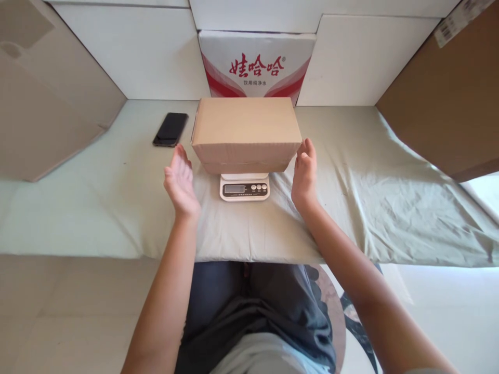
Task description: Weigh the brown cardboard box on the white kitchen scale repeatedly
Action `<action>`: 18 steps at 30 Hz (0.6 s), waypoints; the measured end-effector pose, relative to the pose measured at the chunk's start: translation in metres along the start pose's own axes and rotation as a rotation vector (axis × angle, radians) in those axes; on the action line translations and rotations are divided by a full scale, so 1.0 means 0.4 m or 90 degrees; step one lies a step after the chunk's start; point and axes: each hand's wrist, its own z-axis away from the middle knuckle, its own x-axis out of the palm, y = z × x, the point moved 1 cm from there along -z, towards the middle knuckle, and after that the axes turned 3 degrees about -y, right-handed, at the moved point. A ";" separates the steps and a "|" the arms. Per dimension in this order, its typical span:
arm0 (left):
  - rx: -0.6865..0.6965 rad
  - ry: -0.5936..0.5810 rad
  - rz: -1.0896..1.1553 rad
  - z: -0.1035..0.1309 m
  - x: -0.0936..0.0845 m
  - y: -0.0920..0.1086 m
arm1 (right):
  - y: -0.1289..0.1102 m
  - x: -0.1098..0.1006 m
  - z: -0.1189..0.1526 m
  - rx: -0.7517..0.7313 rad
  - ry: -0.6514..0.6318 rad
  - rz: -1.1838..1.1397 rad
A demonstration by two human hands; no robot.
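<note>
A closed brown cardboard box [247, 122] rests on a small white kitchen scale [245, 188], whose display and buttons stick out in front of it. The display looks blank. My left hand [181, 182] is open to the left of the box, palm turned toward it, with a gap between them. On the other side my right hand [305, 174] is open beside the box's right front corner; its fingertips are close to the edge, and I cannot tell whether they touch. Neither hand holds anything.
A black phone [170, 129] lies left of the box on the pale green cloth [97, 208]. Behind stands a white and red printed carton [257, 65] among white panels. Large cardboard boxes flank the surface, one left [50, 93] and one right [444, 104].
</note>
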 end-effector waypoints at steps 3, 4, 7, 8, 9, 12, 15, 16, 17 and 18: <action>-0.029 -0.003 0.008 -0.020 -0.016 -0.002 | 0.003 -0.002 -0.007 0.023 0.014 -0.002; -0.042 -0.009 0.009 -0.030 -0.020 -0.003 | 0.004 -0.002 -0.007 0.024 0.014 -0.002; -0.061 -0.015 0.008 -0.066 -0.032 -0.014 | 0.013 0.000 -0.009 0.017 0.010 -0.001; -0.063 -0.010 0.004 -0.079 -0.037 -0.021 | 0.017 0.000 -0.010 0.012 0.005 0.001; -0.066 -0.001 -0.002 -0.090 -0.041 -0.028 | 0.021 -0.001 -0.012 0.006 -0.001 0.005; -0.079 0.022 -0.023 -0.107 -0.051 -0.054 | 0.035 -0.005 -0.018 -0.006 -0.025 0.028; -0.061 0.005 -0.034 -0.099 -0.048 -0.068 | 0.053 -0.013 -0.025 -0.009 -0.037 0.063; -0.054 -0.003 -0.036 -0.094 -0.045 -0.071 | 0.060 -0.015 -0.027 -0.012 -0.040 0.075; -0.050 -0.009 -0.040 -0.090 -0.043 -0.072 | 0.066 -0.018 -0.029 -0.017 -0.046 0.086; -0.050 -0.014 -0.044 -0.087 -0.041 -0.074 | 0.072 -0.019 -0.030 -0.024 -0.060 0.097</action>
